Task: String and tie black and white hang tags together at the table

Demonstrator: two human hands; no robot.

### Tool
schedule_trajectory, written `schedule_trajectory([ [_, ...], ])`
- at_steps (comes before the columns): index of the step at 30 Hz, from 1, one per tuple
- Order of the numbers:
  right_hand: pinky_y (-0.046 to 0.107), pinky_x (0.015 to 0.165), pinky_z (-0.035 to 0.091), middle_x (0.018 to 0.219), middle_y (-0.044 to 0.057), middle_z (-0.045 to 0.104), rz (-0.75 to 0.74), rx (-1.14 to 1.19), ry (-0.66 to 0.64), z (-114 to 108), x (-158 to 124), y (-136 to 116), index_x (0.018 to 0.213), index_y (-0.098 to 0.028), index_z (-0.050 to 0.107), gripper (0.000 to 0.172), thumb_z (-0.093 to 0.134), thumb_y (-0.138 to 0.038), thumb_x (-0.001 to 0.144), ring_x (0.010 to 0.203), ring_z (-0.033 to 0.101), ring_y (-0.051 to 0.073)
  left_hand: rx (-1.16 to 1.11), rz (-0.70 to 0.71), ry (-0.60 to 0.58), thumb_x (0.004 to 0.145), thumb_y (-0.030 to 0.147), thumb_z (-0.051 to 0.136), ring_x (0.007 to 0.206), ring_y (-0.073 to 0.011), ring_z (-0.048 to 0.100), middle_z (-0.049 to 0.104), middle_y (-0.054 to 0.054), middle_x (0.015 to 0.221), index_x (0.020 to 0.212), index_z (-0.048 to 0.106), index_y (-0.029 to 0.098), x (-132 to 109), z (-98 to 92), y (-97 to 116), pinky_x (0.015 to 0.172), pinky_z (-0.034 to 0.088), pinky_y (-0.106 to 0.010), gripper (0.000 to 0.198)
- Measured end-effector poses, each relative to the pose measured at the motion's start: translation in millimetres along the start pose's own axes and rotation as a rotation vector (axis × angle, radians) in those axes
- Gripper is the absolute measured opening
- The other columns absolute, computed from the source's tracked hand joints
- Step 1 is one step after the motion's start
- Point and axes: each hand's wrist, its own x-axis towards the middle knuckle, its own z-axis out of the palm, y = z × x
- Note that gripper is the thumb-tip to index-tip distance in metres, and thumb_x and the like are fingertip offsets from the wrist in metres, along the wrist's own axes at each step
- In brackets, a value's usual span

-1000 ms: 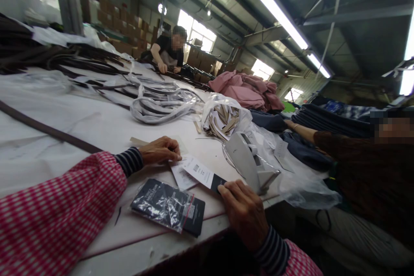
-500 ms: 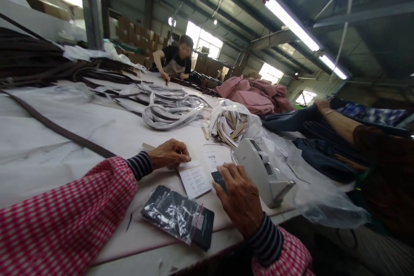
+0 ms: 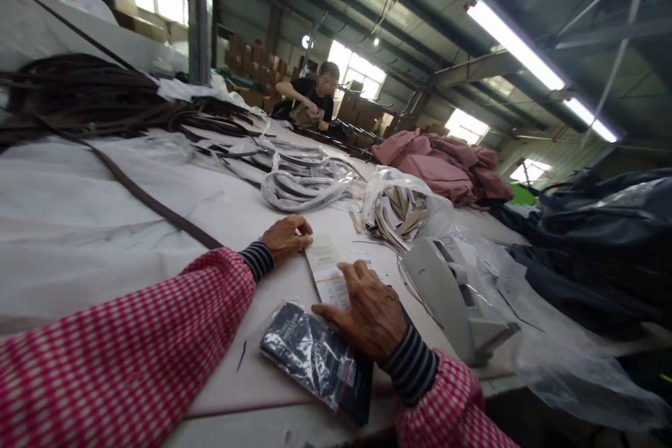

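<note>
My left hand (image 3: 286,236) has its fingers pinched at the upper left corner of a printed paper booklet (image 3: 323,257) that lies opened out on the table. Over the booklet's lower part my right hand (image 3: 370,311) rests with thumb and fingers spread, covering some of the print. A white printed card (image 3: 375,260) shows partly beyond its fingertips. Just below, a clear plastic packet holding dark booklets with pale lettering (image 3: 309,353) lies near the table's front edge, close to my right thumb.
To the right stands a pale grey desktop device (image 3: 435,287) beside crumpled plastic film (image 3: 572,371). Farther back are a clear bag of paper strips (image 3: 402,213), coiled wrapped straps (image 3: 299,185), pink fabric (image 3: 435,168) and dark straps (image 3: 63,94). A co-worker (image 3: 315,98) is across the table.
The view has turned left. The booklet's upper page is now spread away from me, my left hand at its corner. My right hand has shifted onto the booklet. The arm at right is gone.
</note>
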Motion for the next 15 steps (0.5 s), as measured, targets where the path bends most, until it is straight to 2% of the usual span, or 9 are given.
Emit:
schedule_trajectory([
  [6,0.042,0.085,0.049,0.11,0.01,0.061,0.029,0.023,-0.019,-3.1,-3.0,-3.7,0.123,-0.019,0.055,0.056,0.069,-0.053,0.08,0.102,0.061,0.03,0.03,0.009,-0.004,0.073,0.032,0.063,0.085,-0.0223,0.063,0.068,-0.005,0.104,0.094,0.067,0.019,-0.4,-0.7,0.0,0.074,0.047,-0.031,0.025],
  [15,0.039,0.091,0.047,0.109,0.01,0.063,0.03,0.092,0.003,-2.0,-3.1,1.6,0.124,-0.019,0.056,0.053,0.068,-0.049,0.082,0.103,0.062,0.028,0.115,0.088,-0.025,0.072,0.038,0.065,0.091,-0.0258,0.062,0.063,-0.007,0.107,0.098,0.067,0.019,-2.2,-0.2,4.3,0.082,0.047,-0.035,0.032],
])
